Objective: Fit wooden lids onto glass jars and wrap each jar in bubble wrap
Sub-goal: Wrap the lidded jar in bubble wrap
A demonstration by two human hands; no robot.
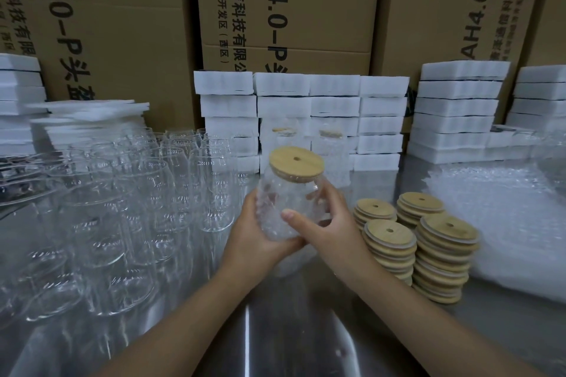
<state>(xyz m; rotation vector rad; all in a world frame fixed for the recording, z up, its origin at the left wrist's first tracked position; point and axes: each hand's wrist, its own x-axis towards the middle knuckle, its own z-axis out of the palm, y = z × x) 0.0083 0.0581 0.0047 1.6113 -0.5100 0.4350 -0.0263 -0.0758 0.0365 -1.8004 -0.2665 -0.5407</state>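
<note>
Left hand (256,236), right hand (329,225) grip one jar (286,193).

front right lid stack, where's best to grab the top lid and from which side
Probably pinch the top lid by its rim, coming from above and the right. It lies flat with its edge exposed, and the neighbouring stacks crowd its left and far sides, while the bubble wrap side is open.

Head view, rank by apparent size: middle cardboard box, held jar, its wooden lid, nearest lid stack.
1. middle cardboard box
2. held jar and nearest lid stack: look alike; the stack is nearer the camera, so unranked
3. wooden lid
</note>
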